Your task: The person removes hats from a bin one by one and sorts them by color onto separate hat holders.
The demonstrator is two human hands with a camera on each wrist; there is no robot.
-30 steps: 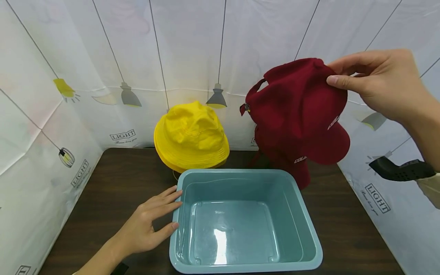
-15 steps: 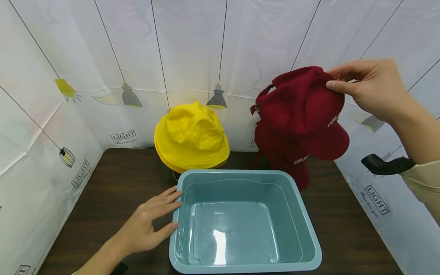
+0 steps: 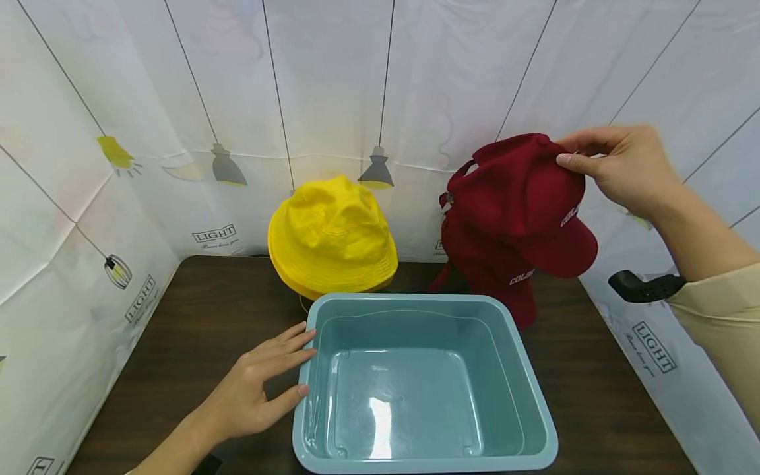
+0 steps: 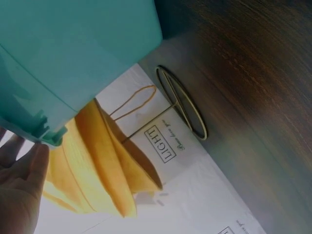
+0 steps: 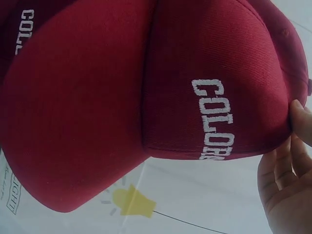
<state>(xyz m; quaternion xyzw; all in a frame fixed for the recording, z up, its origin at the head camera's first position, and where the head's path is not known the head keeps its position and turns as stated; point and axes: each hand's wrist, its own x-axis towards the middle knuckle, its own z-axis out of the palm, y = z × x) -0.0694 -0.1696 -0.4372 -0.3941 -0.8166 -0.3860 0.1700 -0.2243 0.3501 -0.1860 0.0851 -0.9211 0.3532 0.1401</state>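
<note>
A dark red baseball cap (image 3: 516, 191) with white lettering is pinched near its crown top by my right hand (image 3: 623, 165). In the right wrist view the cap's brim (image 5: 73, 112) points left, and the thumb (image 5: 302, 122) presses the crown. Behind and below it in the head view is a second red cap (image 3: 499, 284), partly covered by the first. My left hand (image 3: 255, 382) rests with spread, fairly straight fingers on the left rim of a blue-green plastic basin (image 3: 549, 409), with nothing inside it. In the left wrist view, the fingers touch the basin's rim (image 4: 39, 136).
A yellow bucket hat (image 3: 332, 231) sits behind the basin on a thin wire stand with a round base (image 4: 183, 102). Everything stands on a dark wood table (image 3: 611, 396). A white curtain (image 3: 320, 79) printed with lamps encloses the back and sides.
My right hand has lowered the held cap and shifted slightly left, bringing it closer over the second red cap. The left hand and basin have stayed in place.
</note>
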